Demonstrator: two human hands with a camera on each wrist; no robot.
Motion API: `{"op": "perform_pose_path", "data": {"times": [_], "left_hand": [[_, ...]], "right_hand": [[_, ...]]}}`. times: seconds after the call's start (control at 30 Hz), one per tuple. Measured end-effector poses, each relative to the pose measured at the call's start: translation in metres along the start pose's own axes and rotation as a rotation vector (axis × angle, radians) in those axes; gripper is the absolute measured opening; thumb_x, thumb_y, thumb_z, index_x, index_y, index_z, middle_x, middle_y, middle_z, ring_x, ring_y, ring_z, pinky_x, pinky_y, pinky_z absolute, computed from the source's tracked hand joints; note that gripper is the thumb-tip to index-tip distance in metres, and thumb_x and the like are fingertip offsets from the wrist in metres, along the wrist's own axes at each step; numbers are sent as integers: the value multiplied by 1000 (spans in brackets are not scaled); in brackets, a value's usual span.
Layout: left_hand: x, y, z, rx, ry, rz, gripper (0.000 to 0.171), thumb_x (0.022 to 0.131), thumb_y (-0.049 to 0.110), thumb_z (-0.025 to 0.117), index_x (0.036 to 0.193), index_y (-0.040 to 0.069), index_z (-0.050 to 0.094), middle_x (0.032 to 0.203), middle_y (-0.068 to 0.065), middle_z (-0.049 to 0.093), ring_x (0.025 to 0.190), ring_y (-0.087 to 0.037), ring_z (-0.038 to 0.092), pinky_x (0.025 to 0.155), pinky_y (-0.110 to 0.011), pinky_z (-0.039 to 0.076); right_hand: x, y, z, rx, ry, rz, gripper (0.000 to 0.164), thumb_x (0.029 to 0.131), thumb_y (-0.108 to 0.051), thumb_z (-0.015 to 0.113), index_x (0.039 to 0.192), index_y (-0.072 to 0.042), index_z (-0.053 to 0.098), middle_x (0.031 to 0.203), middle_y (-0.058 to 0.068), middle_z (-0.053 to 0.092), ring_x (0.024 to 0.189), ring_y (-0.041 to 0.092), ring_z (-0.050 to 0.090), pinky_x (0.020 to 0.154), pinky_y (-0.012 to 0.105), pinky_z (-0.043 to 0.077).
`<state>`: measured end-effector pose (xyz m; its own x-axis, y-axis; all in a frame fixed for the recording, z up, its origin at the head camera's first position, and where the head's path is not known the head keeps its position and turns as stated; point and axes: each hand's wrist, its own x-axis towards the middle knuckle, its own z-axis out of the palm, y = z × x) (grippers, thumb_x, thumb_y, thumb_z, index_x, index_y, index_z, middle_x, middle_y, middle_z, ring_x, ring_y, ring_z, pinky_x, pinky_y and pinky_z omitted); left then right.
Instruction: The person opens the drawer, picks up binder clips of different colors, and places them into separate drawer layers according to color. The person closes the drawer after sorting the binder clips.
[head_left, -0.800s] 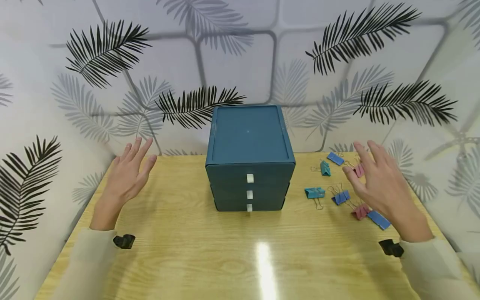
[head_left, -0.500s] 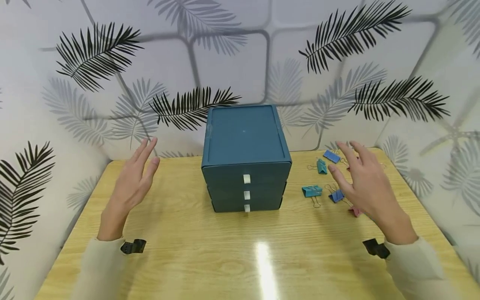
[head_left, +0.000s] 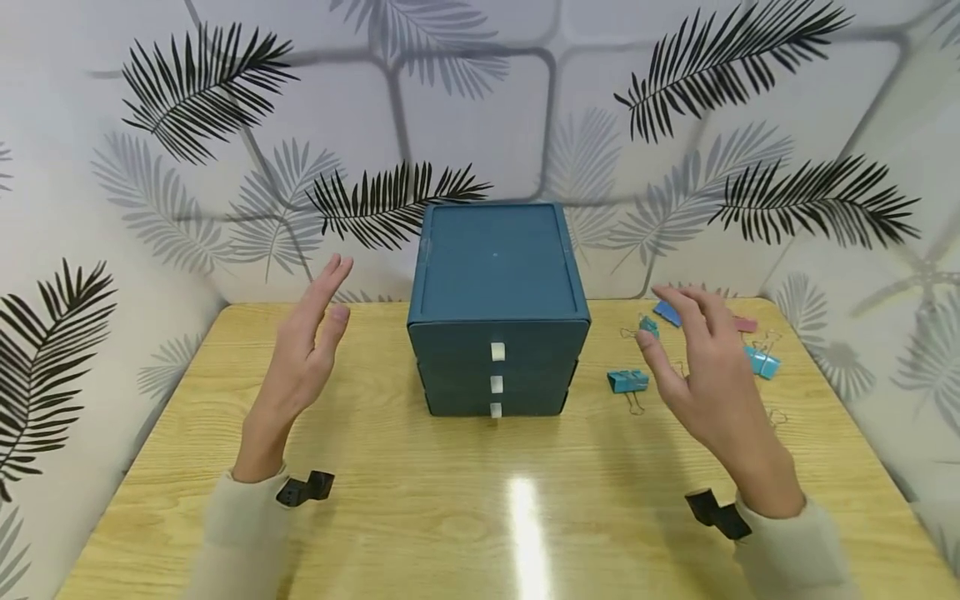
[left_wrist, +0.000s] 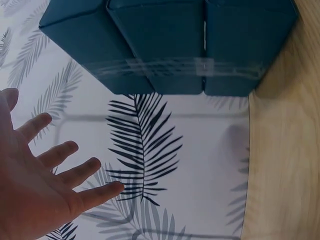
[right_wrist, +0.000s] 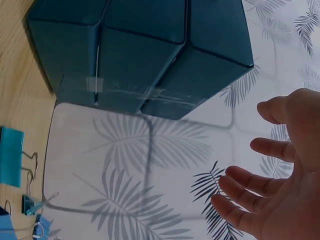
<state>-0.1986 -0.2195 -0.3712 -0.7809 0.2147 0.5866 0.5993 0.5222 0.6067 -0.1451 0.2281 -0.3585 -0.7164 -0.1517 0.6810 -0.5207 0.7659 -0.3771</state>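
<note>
Although neither hand touches it, the dark blue plastic 3-drawer box (head_left: 495, 267) stands upright between them near the back of the pale wooden table (head_left: 420, 517). The left hand (head_left: 296, 358) is held up beside it with extended fingers and a bare palm; the right hand (head_left: 712, 387) is raised opposite, fingers parted and slightly bent, likewise holding nothing. If the box were pressed harder from 1 side, it would probably skew or slide. Tipping it forward might let a drawer slip out, though what look like strips of clear tape (left_wrist: 175, 67) across its sides could restrain that. Close behind, the white leaf-patterned wall (head_left: 480, 125) limits backward room. Were the right hand to drop, it could scatter the metal binder clips: a teal clip with wire handles (head_left: 628, 381) lies nearest the box, while a blue clip (head_left: 666, 313) and a pink clip (head_left: 744, 324) lie farther back, others being partly hidden.
</note>
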Motion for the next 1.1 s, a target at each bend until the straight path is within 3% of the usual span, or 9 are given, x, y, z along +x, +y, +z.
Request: {"op": "perform_pose_path", "data": {"times": [0.17, 0.43, 0.57, 0.77, 0.93, 1.1], "left_hand": [[-1, 10, 13, -114, -15, -58, 51, 110, 18, 46, 160, 24, 40, 165, 5, 31, 151, -21, 30, 108, -65, 38], [11, 24, 34, -360, -64, -117, 50, 111, 20, 41, 161, 23, 38, 165, 6, 33, 147, -24, 38, 107, -61, 42], [15, 29, 42, -447, -76, -172, 48, 111, 24, 43, 160, 25, 40, 164, 8, 33, 148, -21, 37, 108, -63, 40], [21, 33, 49, -514, -66, -240, 48, 110, 29, 46, 158, 27, 43, 163, 7, 35, 147, -21, 38, 108, -61, 41], [25, 35, 55, -526, -40, -286, 49, 108, 32, 51, 156, 25, 46, 159, 5, 41, 140, -24, 48, 102, -62, 46], [30, 36, 63, -561, -101, -288, 50, 109, 34, 49, 158, 27, 44, 161, 4, 38, 134, -28, 53, 95, -60, 51]], "right_hand": [[-3, -18, 12, 72, 78, -52, 54, 90, -7, 75, 141, -5, 59, 130, 20, 56, 120, 38, 52, 95, 55, 44], [-2, -41, 26, 221, 134, -142, 38, 99, -23, 65, 130, -2, 66, 106, 12, 66, 90, 22, 60, 80, 28, 48], [-4, -52, 36, 328, 52, -154, 35, 100, -18, 66, 131, -2, 65, 99, 5, 69, 86, 16, 65, 75, 24, 53], [-9, -65, 55, 519, -124, -34, 44, 94, 2, 71, 136, -6, 61, 106, 5, 72, 92, 13, 70, 78, 25, 57], [-11, -71, 72, 671, -190, 31, 41, 96, 2, 69, 135, -7, 61, 109, 11, 74, 97, 16, 73, 78, 30, 60], [-7, -75, 84, 793, -212, 79, 38, 99, 0, 66, 135, -8, 61, 113, 12, 74, 101, 18, 73, 84, 33, 59]]}}
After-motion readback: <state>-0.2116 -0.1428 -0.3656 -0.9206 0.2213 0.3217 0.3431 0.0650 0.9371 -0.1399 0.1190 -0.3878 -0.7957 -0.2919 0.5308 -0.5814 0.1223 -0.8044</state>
